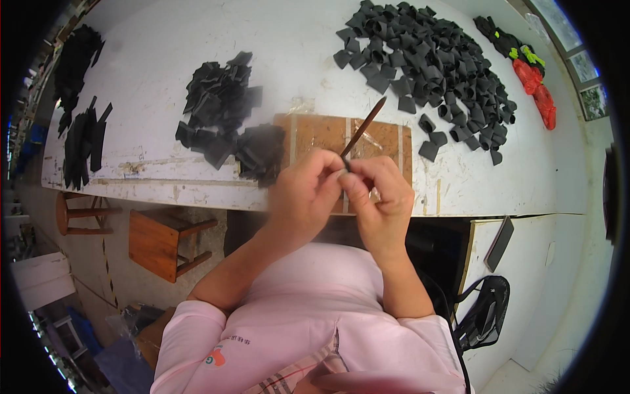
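My left hand [305, 190] and my right hand [382, 197] meet over a brown board [315, 134], thumbs and fingertips pinched together. Between the fingertips shows a bit of a small black piece [346, 165], mostly hidden. A slim dark brown stick [365, 127] slants up and away to the right from the fingertips. Its lower end is hidden, so whether a hand holds it cannot be told. Just left of the board, beside my left hand, lies a heap of flat black pieces [220, 98]. The left hand is slightly blurred.
On the white table [144, 79], many black tube-like pieces [426, 59] spread at the far right. Black strips [85, 144] lie at the left edge. A red plastic bag [535, 92] sits far right. Wooden stools [154, 243] stand below left; a black mesh bag [485, 312] is near right.
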`<state>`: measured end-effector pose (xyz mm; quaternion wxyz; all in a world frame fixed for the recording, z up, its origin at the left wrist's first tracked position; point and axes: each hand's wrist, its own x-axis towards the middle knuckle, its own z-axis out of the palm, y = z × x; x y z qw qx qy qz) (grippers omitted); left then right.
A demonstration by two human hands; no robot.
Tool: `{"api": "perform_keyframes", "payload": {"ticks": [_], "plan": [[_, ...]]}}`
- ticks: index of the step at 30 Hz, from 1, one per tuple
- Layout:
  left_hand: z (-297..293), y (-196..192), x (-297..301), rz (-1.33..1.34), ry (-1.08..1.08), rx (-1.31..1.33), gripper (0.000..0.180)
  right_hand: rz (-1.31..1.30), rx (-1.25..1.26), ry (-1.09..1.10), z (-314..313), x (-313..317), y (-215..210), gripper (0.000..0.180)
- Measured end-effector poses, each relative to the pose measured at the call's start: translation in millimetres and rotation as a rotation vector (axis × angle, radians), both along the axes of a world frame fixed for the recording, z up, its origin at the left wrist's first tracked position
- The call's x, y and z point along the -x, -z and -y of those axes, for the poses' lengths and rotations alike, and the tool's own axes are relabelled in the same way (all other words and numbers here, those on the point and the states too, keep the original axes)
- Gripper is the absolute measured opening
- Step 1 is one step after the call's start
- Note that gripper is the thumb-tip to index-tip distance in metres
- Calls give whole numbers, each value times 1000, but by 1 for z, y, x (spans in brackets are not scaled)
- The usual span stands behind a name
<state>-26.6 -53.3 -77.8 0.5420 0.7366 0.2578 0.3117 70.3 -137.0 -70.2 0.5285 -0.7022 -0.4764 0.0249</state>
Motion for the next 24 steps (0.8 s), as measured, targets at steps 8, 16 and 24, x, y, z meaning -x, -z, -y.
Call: {"api": "perform_keyframes", "payload": {"ticks": [8,16,24], "plan": [[2,12,-8,52,-142,-139,6,66,24,-25,-8,-6,0,6],[3,13,-19,299,-356,164,14,429,74,82,-14,1,12,16],[-14,-6,-1,560,427,1320,22,-786,-34,-126,-6,-17,-2,9]]}}
